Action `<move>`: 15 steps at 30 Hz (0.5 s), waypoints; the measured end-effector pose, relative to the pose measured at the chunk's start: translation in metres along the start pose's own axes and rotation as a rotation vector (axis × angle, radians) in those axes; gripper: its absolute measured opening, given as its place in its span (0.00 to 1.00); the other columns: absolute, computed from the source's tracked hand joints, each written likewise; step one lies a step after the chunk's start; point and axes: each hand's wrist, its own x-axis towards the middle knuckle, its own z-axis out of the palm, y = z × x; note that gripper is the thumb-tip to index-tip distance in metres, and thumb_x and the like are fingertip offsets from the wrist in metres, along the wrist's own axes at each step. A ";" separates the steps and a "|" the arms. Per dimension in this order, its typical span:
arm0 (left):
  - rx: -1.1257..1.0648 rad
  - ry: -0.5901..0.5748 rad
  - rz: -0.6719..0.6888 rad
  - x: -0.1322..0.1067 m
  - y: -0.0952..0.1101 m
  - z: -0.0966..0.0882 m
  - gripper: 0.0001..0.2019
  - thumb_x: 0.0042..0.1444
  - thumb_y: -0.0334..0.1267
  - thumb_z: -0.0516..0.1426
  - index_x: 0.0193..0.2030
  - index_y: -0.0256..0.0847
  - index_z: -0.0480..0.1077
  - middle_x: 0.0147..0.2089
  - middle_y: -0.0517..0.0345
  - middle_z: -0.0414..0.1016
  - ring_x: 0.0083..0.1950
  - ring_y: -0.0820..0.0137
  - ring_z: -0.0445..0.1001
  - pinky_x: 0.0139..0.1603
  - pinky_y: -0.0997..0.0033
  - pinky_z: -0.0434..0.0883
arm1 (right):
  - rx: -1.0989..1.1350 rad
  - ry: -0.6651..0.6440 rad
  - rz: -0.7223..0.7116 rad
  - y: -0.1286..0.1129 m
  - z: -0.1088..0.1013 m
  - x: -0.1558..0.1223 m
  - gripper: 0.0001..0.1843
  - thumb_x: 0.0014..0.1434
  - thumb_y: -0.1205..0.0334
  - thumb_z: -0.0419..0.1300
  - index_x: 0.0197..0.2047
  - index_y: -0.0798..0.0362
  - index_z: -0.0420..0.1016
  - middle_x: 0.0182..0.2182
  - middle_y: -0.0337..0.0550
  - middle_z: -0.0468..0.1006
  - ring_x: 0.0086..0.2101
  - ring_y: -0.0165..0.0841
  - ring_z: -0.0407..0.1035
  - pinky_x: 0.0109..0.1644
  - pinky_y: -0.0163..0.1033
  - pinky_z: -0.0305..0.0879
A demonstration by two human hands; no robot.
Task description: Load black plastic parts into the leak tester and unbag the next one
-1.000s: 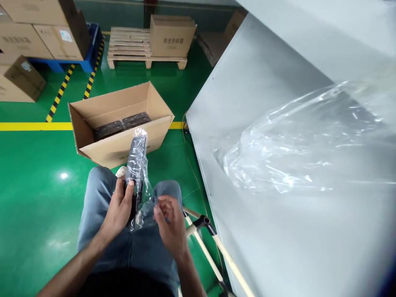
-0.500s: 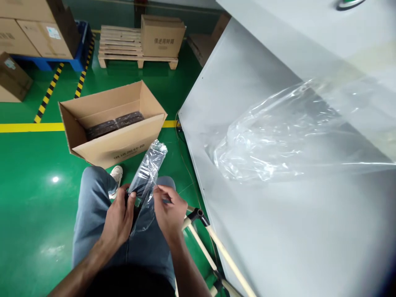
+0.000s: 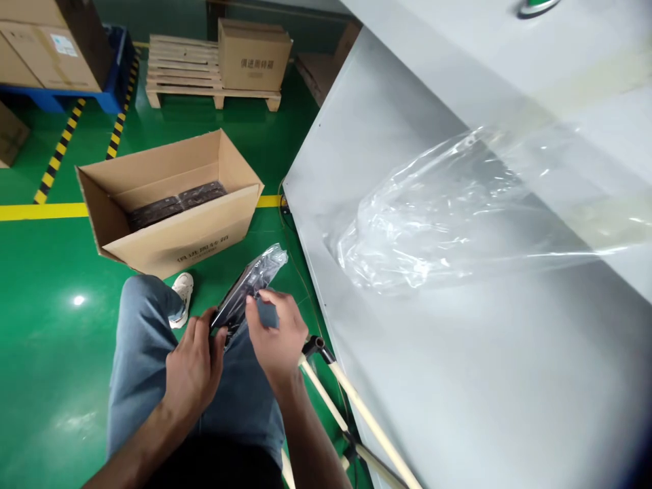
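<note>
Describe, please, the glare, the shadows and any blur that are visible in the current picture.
Head view: a bright spot of glare on the green floor, white glints on the clear plastic and the wrapped item; head view also: shadow across the upper part of the grey panel, bottom-right corner dark and blurred.

Floor (image 3: 41,353): glossy green, crossed by a yellow line (image 3: 41,212) and two black-and-yellow striped bands (image 3: 60,151).
Light: a round white glare (image 3: 78,300) shone on the green (the brightest spot there).
Wooden pallet (image 3: 180,64): slatted, a printed carton (image 3: 255,60) at its right end.
Blue pallet (image 3: 109,102): bore stacked cartons (image 3: 56,51).
Pale grey surface (image 3: 458,380): filled the right side; a dark cable (image 3: 286,206) lay by its left corner.
Tube frame (image 3: 374,424): cream pipes, black joints, near that surface's left edge.
</note>
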 end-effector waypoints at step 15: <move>-0.870 -0.279 -0.504 0.015 -0.022 -0.021 0.26 0.62 0.63 0.61 0.52 0.42 0.78 0.51 0.50 0.82 0.55 0.55 0.78 0.56 0.62 0.73 | 0.808 0.037 0.829 0.024 0.004 0.000 0.16 0.59 0.48 0.66 0.33 0.48 0.67 0.31 0.36 0.78 0.30 0.32 0.76 0.41 0.42 0.77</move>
